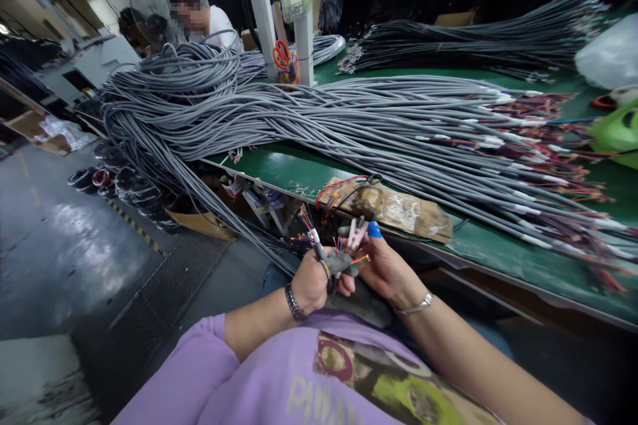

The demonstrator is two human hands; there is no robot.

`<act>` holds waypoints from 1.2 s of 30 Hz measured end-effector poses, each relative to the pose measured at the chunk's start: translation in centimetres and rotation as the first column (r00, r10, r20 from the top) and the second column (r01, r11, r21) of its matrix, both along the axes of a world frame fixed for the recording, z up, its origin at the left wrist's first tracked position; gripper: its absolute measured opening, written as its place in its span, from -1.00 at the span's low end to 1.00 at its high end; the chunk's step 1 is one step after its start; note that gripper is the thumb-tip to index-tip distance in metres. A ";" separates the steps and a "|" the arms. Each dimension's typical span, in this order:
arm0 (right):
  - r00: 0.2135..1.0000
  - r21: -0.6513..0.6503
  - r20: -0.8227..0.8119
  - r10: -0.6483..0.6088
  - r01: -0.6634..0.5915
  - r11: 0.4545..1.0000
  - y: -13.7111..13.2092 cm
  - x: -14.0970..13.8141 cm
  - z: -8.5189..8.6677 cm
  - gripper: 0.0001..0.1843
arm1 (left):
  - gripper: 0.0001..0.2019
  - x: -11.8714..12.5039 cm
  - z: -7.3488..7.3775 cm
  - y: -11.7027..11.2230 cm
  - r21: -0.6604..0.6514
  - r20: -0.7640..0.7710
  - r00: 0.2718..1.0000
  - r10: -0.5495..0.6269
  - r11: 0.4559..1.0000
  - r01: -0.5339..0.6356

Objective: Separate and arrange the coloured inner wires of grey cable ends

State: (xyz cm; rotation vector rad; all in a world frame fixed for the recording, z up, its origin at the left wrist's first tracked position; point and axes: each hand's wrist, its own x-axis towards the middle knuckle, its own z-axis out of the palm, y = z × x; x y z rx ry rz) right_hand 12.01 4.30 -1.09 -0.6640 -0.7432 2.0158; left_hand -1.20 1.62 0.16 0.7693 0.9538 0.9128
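My left hand (315, 279) is closed around a grey cable (318, 251). Thin coloured wires (305, 218) fan out from the cable's white-wrapped end, pointing up and away from me. Grey covers wrap some of the fingertips. Close beside it on the right, my right hand (391, 272) has its fingers bent together, with blue tape (373, 230) on the thumb tip. A pale pinkish piece (357, 234) shows at its fingertips; its kind is unclear. Orange and green wire ends (359, 260) stick out between the hands. The fingers partly hide what is gripped.
Many grey cables (279, 113) with bared coloured ends lie along the green bench (279, 169). A taped wooden board (399, 209) sits at its near edge. Behind stand a white post (305, 33), orange-handled scissors (282, 53) and dark cable bundles (448, 43). A person (214, 20) works at the back left.
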 end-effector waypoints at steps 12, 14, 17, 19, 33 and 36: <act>0.923 -0.048 0.320 0.215 -0.211 0.976 -1.0 3.1 0.7 -0.52 | -0.52 -1.5 -1.1 -1.9 0.123 -0.118 0.991 -0.067 0.989 0.082; 0.897 -0.002 0.382 0.224 -0.242 0.970 -1.0 2.8 1.3 -0.59 | -0.49 -1.6 -0.8 -1.9 0.115 -0.180 0.974 -0.136 0.981 0.158; 0.854 0.062 0.468 0.227 -0.288 0.955 -0.9 2.3 2.0 -0.65 | -0.49 -1.3 -0.3 -2.0 0.034 -0.229 0.914 -0.334 0.936 0.350; 0.842 0.097 0.506 0.187 -0.271 0.958 -1.1 2.0 2.3 -0.66 | -0.50 -1.1 -0.2 -2.0 -0.042 -0.245 0.855 -0.457 0.886 0.461; 0.825 0.149 0.514 -0.234 0.183 0.972 -4.2 4.0 -0.5 -0.56 | -0.47 -1.3 -1.6 -1.7 0.014 -0.180 0.971 -0.161 0.986 0.166; 0.819 0.180 0.542 -0.188 0.106 0.978 -4.8 2.8 -0.6 -0.58 | -0.46 -1.2 -1.7 -1.7 0.043 -0.208 0.967 -0.150 0.986 0.162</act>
